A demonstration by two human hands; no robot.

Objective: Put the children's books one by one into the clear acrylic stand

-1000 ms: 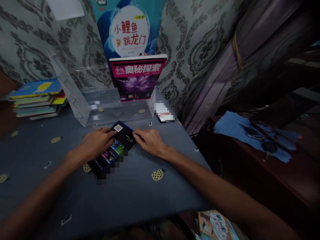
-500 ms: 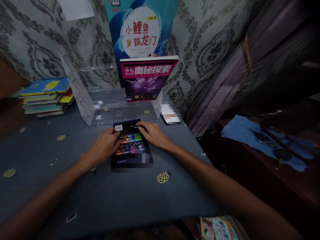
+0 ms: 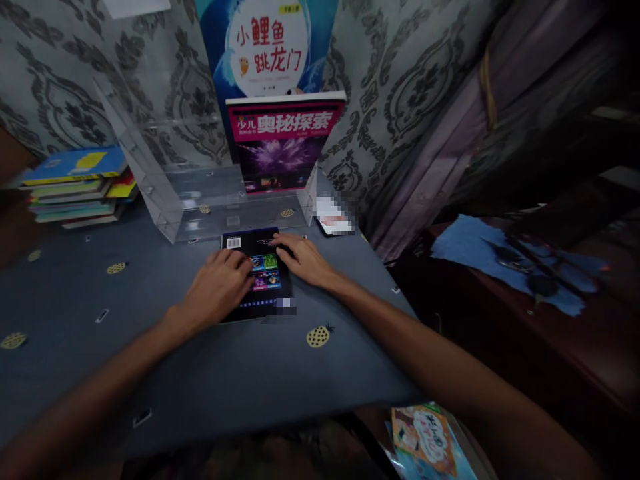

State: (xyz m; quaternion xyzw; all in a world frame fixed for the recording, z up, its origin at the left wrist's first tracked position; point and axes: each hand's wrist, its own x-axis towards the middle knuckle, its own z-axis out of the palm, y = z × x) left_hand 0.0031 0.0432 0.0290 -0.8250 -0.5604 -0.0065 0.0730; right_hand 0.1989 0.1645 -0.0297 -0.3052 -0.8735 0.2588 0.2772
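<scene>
A dark book (image 3: 264, 245) with a barcode and small colourful pictures lies back cover up on the grey tablecloth (image 3: 210, 373), just in front of a clear acrylic book stand (image 3: 200, 200). My left hand (image 3: 220, 287) lies flat on the book's left half, fingers stretched out. My right hand (image 3: 303, 257) rests flat on its right edge near the top. In the stand a pink and purple book (image 3: 280, 143) stands upright, with a tall blue and white book (image 3: 265, 47) behind it.
A pile of books (image 3: 75, 190) lies at the table's back left against the patterned wall. A small card (image 3: 333, 217) lies right of the stand. A blue cloth (image 3: 470, 250) covers dark furniture on the right. Picture books (image 3: 425, 440) lie on the floor below the table's front edge.
The dark book has turned from slanted to square with the stand and slid nearer to it. My left hand moved further onto its cover.
</scene>
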